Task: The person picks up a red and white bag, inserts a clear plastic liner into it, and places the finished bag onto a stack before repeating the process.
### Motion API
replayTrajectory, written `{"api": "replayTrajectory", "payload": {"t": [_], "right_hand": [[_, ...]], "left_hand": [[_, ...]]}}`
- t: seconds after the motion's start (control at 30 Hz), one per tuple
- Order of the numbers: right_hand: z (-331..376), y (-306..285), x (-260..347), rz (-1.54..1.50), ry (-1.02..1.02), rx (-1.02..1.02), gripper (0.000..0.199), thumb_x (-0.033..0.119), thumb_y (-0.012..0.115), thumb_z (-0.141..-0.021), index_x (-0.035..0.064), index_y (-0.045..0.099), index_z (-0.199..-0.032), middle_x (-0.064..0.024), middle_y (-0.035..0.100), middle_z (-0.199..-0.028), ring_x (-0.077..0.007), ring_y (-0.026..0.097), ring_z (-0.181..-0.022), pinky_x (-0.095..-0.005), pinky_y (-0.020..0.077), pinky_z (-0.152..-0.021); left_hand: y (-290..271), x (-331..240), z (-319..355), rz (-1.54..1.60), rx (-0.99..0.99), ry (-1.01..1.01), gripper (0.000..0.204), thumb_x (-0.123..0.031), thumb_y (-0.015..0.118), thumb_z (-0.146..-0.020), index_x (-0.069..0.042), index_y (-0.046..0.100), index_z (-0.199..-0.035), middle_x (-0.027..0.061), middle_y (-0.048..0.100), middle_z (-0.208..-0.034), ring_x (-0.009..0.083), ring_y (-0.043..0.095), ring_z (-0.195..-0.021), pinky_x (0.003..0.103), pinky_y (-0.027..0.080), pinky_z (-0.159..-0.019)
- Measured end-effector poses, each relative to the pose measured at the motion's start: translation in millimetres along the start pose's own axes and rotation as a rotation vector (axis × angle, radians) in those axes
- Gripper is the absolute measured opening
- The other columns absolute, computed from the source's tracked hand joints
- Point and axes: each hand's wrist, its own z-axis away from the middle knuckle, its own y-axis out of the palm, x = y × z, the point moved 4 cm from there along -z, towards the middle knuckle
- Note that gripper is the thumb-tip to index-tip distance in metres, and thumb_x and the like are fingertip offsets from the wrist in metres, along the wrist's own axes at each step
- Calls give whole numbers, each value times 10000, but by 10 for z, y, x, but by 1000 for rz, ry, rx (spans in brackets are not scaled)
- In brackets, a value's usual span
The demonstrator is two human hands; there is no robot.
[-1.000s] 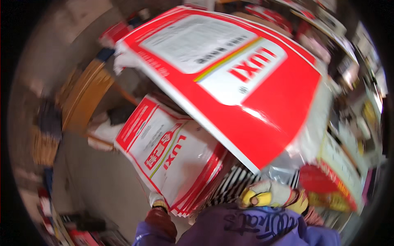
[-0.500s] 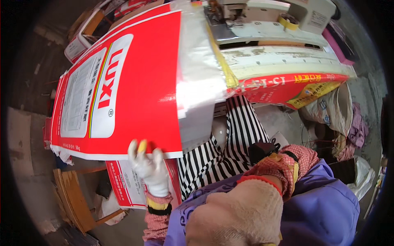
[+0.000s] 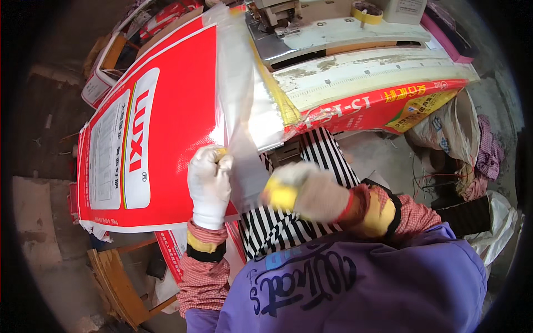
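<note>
A stack of large red-and-white printed sacks [image 3: 183, 127] lies in front of me on the left, with translucent plastic liner [image 3: 244, 83] sticking out along the right edge. My left hand [image 3: 210, 186], in a white glove, has its fingers closed on the near right part of the top sack, where the red meets the liner. My right hand [image 3: 311, 191] wears a dusty glove with yellow on the fingers. It hovers over my striped trousers, just right of the liner and apart from it; motion smears its fingers, so what they hold cannot be made out.
A sewing machine [image 3: 277, 14] stands on the worn white table [image 3: 344, 69] at the far side, with a roll of yellow tape [image 3: 366, 12] on it. Red printed sheeting [image 3: 355, 111] covers the table's front edge. At lower left is a wooden stool [image 3: 114, 288]; bags and cloth lie at right.
My left hand has moved up from the sack's near edge and closed on its right side by the liner. My right hand has swung forward from near my body toward the sacks.
</note>
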Motion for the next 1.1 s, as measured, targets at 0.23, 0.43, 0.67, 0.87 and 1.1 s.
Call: {"api": "replayTrajectory", "payload": {"t": [0.23, 0.43, 0.67, 0.87, 1.1], "right_hand": [[-170, -66, -65, -207, 298, -259, 258, 116, 661, -766, 12, 597, -993, -82, 617, -820, -104, 583, -761, -251, 472, -658], [-471, 4, 7, -351, 673, 60, 236, 245, 645, -768, 85, 646, -941, -120, 628, -822, -236, 601, -711, -313, 463, -640], [-745, 204, -25, -502, 773, 113, 366, 424, 520, -831, 75, 632, -844, -95, 594, -657, -197, 567, -603, -334, 439, -574], [-670, 281, -262, -207, 794, 196, 305, 368, 552, -832, 73, 619, -874, -87, 611, -722, -208, 589, -670, -321, 452, -618], [-533, -481, -253, -491, 632, -380, 376, 325, 575, -818, -6, 571, -997, -103, 607, -784, -160, 569, -714, -260, 459, -683]], "left_hand": [[-134, 174, -40, 580, 103, -525, 120, -82, 570, -807, 26, 598, -852, 11, 575, -741, 56, 495, -679, 197, 410, -633], [-217, 127, -89, 704, 82, -563, 128, -79, 577, -813, 28, 587, -883, 0, 570, -741, 47, 487, -664, 186, 406, -618], [-253, 27, 166, 498, 273, -410, 359, -205, 735, -652, 17, 591, -895, 30, 584, -823, 117, 549, -757, 244, 449, -690], [-822, 151, 87, 673, -81, -518, 146, -77, 613, -789, 16, 590, -898, 15, 585, -734, 77, 532, -641, 196, 431, -587], [-727, -279, 35, 76, 166, 3, 109, -82, 642, -730, 6, 610, -787, 84, 581, -716, 186, 555, -639, 276, 445, -610]]}}
